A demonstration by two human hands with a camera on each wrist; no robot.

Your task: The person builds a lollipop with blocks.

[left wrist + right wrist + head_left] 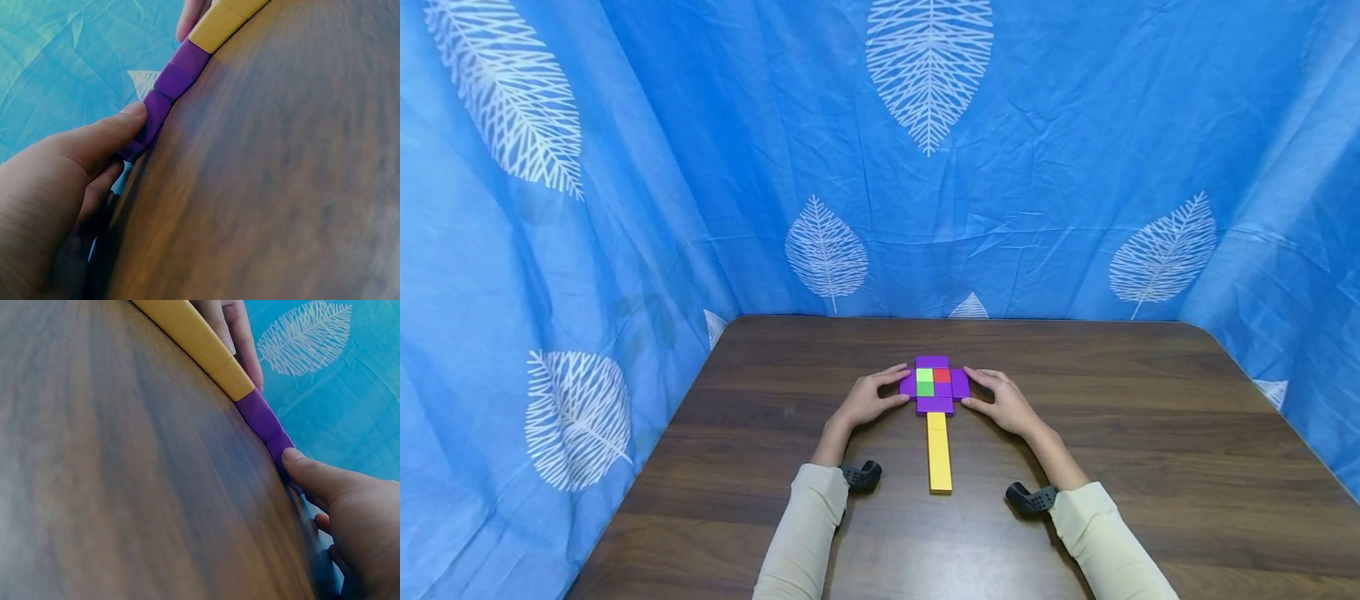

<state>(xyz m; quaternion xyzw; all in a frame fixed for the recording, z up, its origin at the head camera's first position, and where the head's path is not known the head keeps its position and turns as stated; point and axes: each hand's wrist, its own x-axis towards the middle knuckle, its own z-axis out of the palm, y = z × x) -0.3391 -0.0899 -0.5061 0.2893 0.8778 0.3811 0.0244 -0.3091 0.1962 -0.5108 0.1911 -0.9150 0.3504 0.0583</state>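
Flat on the table lies a flower-like layout of coloured blocks. In its middle sit a lime block (924,375), a red block (942,376), a green block (925,389) and a small purple block (942,389). Purple blocks flank these on all sides, and a yellow strip (939,458) extends toward me. My left hand (863,400) holds the left purple block (907,383), thumb at its near end and fingers at its far end. My right hand (1006,404) pinches the right purple block (960,384) the same way. In the left wrist view, the thumb (128,122) presses the purple side.
The brown wooden table (715,467) has rounded far corners. Behind it and at the sides hangs a blue curtain (1030,167) with white leaf prints. A black wrist device (862,476) is on the left wrist, another device (1030,498) on the right.
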